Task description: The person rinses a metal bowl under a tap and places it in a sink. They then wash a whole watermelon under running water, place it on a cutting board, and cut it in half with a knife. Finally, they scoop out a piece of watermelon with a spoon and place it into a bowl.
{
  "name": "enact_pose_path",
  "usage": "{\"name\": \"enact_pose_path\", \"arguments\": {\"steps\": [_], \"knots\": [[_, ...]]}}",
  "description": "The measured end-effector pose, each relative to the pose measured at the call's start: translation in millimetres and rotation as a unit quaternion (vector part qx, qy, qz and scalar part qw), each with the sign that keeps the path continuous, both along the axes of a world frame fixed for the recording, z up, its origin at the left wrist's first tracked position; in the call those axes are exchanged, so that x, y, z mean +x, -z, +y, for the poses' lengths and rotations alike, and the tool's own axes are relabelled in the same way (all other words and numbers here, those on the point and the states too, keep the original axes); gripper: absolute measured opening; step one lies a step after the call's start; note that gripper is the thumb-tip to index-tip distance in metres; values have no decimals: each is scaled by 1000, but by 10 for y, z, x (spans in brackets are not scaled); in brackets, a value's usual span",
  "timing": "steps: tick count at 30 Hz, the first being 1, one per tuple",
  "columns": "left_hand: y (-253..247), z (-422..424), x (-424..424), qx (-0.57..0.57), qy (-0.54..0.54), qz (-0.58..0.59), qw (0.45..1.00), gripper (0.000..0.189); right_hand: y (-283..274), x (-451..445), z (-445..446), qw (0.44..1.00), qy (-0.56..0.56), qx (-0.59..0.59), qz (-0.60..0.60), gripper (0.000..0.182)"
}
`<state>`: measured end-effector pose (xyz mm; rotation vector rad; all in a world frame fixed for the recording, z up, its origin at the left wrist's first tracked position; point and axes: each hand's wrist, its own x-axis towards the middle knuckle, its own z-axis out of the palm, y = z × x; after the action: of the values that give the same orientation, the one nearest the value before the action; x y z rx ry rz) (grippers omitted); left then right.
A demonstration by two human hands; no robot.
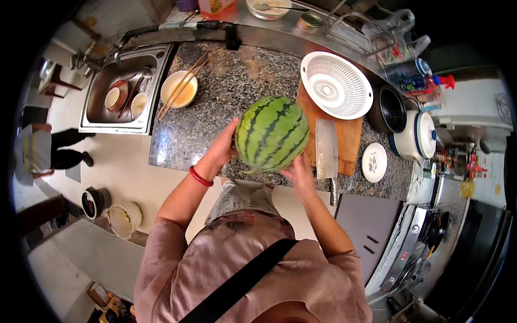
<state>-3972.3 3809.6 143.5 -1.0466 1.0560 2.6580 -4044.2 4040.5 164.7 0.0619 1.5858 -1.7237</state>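
A whole striped green watermelon (271,133) is held between my two hands at the front of the granite counter (242,72). My left hand (224,141) presses its left side, the fingertips hidden behind the rind. Under its lower right side lies my right hand (298,171), its fingers partly covered by the fruit. Just right of the melon, a cleaver (326,147) lies on a wooden cutting board (348,141), its handle reaching over the counter's front edge. A white plastic colander (337,85) rests on the board's far part.
To the left are a bowl of yellowish liquid (186,101) with chopsticks across it and a steel sink (95,109) holding dishes. A small plate (374,162), a black pot (392,109) and a lidded white pot (412,133) stand right. Another person (44,145) stands far left.
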Motion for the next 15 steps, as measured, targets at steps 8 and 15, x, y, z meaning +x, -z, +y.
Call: {"name": "enact_pose_path", "arguments": {"steps": [8,15], "knots": [[71,-422,-207,6,36,14,999,41,8,530,-16,987,-132,-53,78,56],[96,-377,-10,43,51,42,997,44,414,285,146,988,23,-82,-127,57]]}}
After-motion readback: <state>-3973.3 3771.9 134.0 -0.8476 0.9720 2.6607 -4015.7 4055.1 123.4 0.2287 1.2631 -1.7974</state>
